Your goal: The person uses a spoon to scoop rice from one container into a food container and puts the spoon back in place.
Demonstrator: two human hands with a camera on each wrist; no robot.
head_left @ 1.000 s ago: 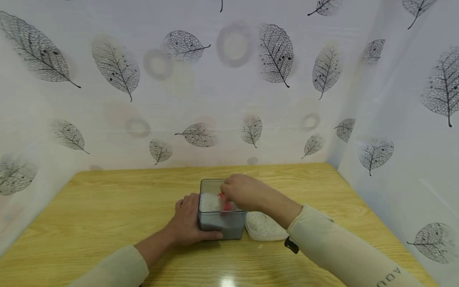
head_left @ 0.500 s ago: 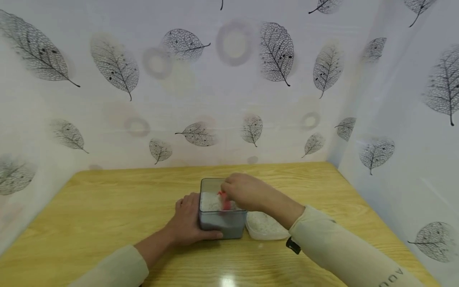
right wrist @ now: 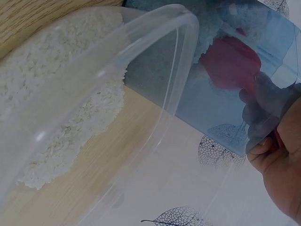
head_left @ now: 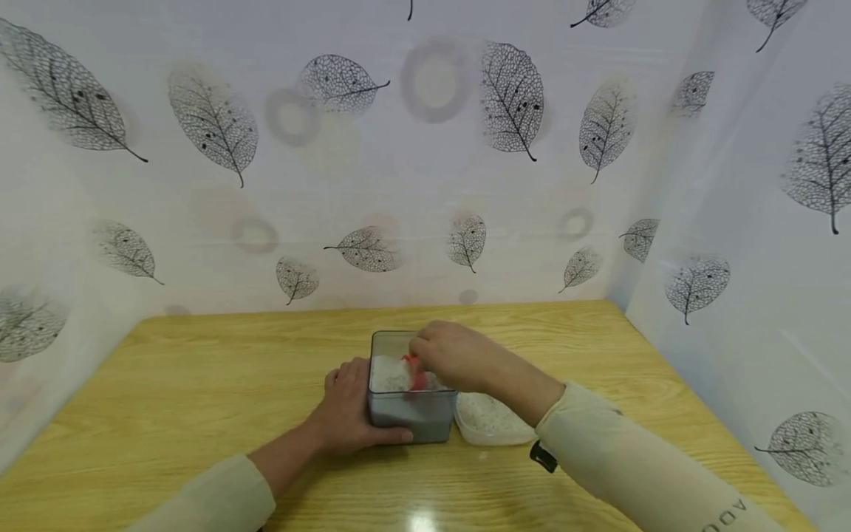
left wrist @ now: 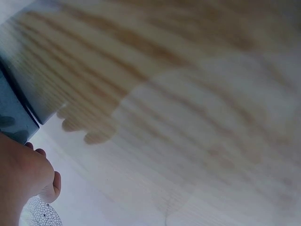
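Note:
A grey see-through square container (head_left: 415,418) stands on the table with white rice (head_left: 390,375) inside. My left hand (head_left: 347,415) grips its left side, the thumb lying along the front wall. Over the container's right part, my right hand (head_left: 459,356) holds a red scoop (head_left: 417,375) by its handle, fingers curled. Through the tinted wall in the right wrist view, the scoop's bowl (right wrist: 233,63) shows against the rice. In the left wrist view, only part of the left hand (left wrist: 28,176) and the container's corner (left wrist: 16,122) appear.
Just right of the container sits a clear plastic tub (head_left: 492,442) of rice, partly under my right forearm. The wooden table (head_left: 219,384) is bounded by a leaf-patterned sheet (head_left: 412,177) at the back and sides.
The scoop has shifted very slightly left in the container, in my right hand. My left hand keeps its place on the container.

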